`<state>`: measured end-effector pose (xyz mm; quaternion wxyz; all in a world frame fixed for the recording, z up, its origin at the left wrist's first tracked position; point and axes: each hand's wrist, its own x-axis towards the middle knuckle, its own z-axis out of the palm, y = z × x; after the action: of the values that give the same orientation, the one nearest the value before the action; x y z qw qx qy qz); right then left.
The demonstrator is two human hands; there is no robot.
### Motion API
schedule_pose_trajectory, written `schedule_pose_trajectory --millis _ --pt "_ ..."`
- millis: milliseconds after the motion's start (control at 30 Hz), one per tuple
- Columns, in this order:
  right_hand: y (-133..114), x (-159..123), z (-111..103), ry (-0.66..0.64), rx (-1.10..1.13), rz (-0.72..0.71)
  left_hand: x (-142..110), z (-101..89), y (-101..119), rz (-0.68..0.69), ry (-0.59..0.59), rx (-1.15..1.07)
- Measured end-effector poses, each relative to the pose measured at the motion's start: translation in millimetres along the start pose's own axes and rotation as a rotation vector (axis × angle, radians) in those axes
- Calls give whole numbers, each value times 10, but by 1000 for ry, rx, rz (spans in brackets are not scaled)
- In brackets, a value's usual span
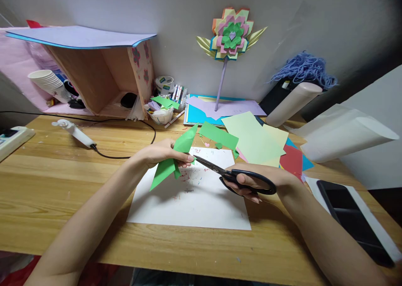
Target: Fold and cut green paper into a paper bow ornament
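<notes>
My left hand (168, 153) pinches a folded sheet of green paper (185, 139) between thumb and fingers, above a marked white sheet (188, 210). Part of the green paper hangs below the hand. My right hand (248, 181) is closed round the handles of black-handled scissors (232, 175). The scissors' tips point left and reach the small green edge by my left thumb; the blades look nearly closed. Whether they touch the paper I cannot tell. Behind them lies another green paper piece (220, 135) with small scraps.
A glue gun (77, 133) with its cord lies left. Pale green sheets (251, 131) and a red sheet (292, 161) are right, near a phone (351, 219). A paper flower (232, 34) stands at the back, beside a tub of scraps (161, 116) and an open box (116, 68).
</notes>
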<state>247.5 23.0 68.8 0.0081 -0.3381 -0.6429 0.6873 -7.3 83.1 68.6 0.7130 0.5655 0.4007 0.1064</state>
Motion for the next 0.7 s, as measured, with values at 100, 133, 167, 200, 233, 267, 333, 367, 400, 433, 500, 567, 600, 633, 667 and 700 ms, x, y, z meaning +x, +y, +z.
schedule_pose_trajectory --millis 100,133,167,200,233,267,333,367,400,433,500,567,600,633,667,700 --pt "10 6 0 3 -3 1 5 -7 -4 -5 3 -7" --pt "17 10 -1 3 -6 -4 7 -10 -7 -7 4 -7" --pt "25 13 -3 5 -10 -10 8 -12 -9 -10 5 -6" --pt "33 16 -4 7 -15 -15 9 -14 -11 -12 6 -4" --pt "39 19 -6 8 -21 -21 9 -15 -13 -14 5 -3" --pt "43 21 -8 9 -28 -27 9 -16 -14 -17 4 -2" --pt "46 24 -14 10 -43 -37 9 -17 -15 -18 2 -1" --pt "47 25 -18 13 -50 -40 10 -18 -16 -17 1 -2" --pt "48 26 -23 14 -53 -43 11 -20 -17 -18 0 -2" --pt "52 27 -28 16 -54 -41 14 -22 -19 -19 0 -2" --pt "68 24 -39 22 -51 -32 20 -27 -24 -19 -3 -2" --pt "101 13 -51 26 -38 -34 24 -30 -27 -18 -1 -2" --pt "122 5 -57 26 -26 -41 24 -30 -27 -18 3 -2" --pt "143 -5 -62 28 -13 -53 24 -30 -26 -18 7 -2" --pt "163 -14 -68 28 -1 -65 23 -29 -24 -18 10 -1" --pt "179 -21 -73 30 7 -76 22 -29 -23 -17 11 -2"
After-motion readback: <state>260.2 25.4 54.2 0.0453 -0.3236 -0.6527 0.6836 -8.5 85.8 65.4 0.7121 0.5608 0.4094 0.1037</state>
